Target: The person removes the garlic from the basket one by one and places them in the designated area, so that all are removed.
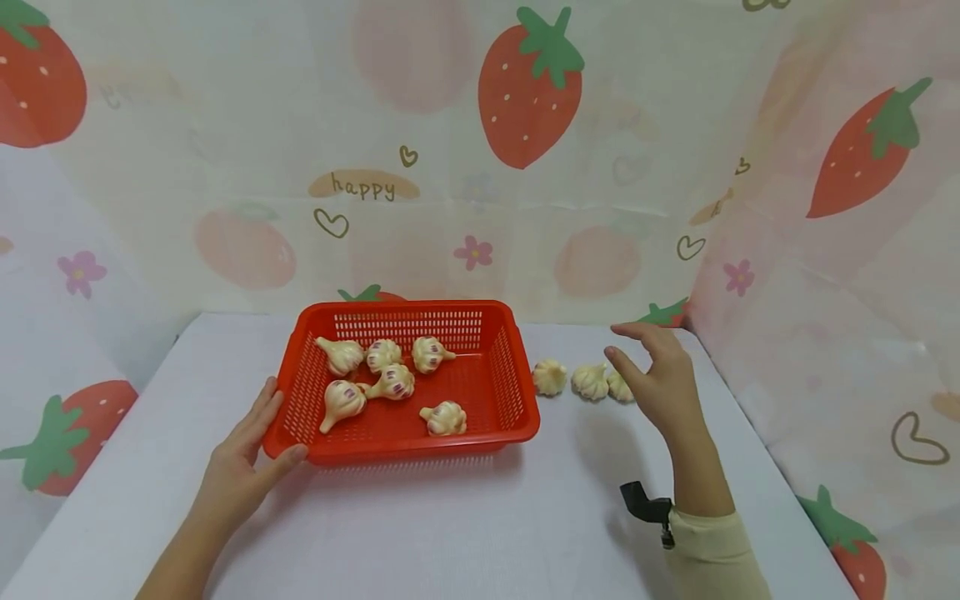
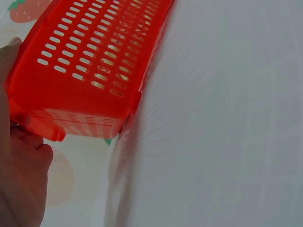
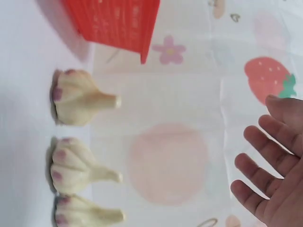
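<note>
A red plastic basket (image 1: 480, 392) stands on the table with several garlic bulbs inside, among them one bulb (image 1: 447, 418) near its front wall. My left hand (image 1: 243, 467) holds the basket's left end by the rim; the left wrist view shows curled fingers (image 2: 33, 142) under the rim's lip. To the right of the basket, three garlic bulbs stand on the table in a row: one bulb (image 1: 550, 377) by the basket, a second (image 1: 590, 382), and a third (image 1: 620, 387) partly behind my right hand (image 1: 660, 379). That hand hovers over the row, thumb and fingers apart, holding nothing.
A white cloth covers the table (image 1: 450, 533). Behind it hangs a strawberry-print curtain (image 1: 420, 250), close to the basket's far side, and more of the same cloth (image 1: 847, 333) stands along the right. A small black device (image 1: 645, 504) sits at the right wrist.
</note>
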### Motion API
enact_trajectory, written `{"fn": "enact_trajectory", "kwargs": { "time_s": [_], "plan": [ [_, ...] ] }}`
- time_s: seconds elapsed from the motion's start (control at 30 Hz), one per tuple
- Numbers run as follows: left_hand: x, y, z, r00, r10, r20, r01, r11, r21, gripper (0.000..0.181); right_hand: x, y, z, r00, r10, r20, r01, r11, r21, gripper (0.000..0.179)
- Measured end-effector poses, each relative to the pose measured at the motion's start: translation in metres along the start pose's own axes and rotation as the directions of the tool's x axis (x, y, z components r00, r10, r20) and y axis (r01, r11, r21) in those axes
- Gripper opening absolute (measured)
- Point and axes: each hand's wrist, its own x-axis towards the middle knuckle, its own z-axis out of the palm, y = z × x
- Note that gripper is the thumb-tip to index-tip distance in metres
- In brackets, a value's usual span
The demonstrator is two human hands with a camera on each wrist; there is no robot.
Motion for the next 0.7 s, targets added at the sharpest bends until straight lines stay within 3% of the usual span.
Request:
{"fn": "enact_trajectory", "kwargs": {
  "time_s": [0.27, 0.47, 0.7],
  "plan": [
    [0.003, -0.005, 0.004, 1.0, 0.011, 0.019, -0.011, 1.0, 0.007, 0.089, -0.009, -0.02, 0.024, 0.994, -0.05, 0.093, 0.046, 0.998, 0.047, 0.034],
    [0.001, -0.004, 0.001, 1.0, 0.005, 0.006, -0.005, 1.0, 0.007, 0.089, -0.006, -0.046, 0.046, 0.982, -0.098, 0.16, 0.084, 0.992, 0.09, 0.034],
    [-0.001, -0.003, -0.002, 1.0, 0.0, -0.001, 0.0, 1.0, 0.001, 0.087, 0.0, -0.079, 0.072, 0.966, -0.096, 0.241, 0.071, 0.991, 0.109, 0.035]
  ]
}}
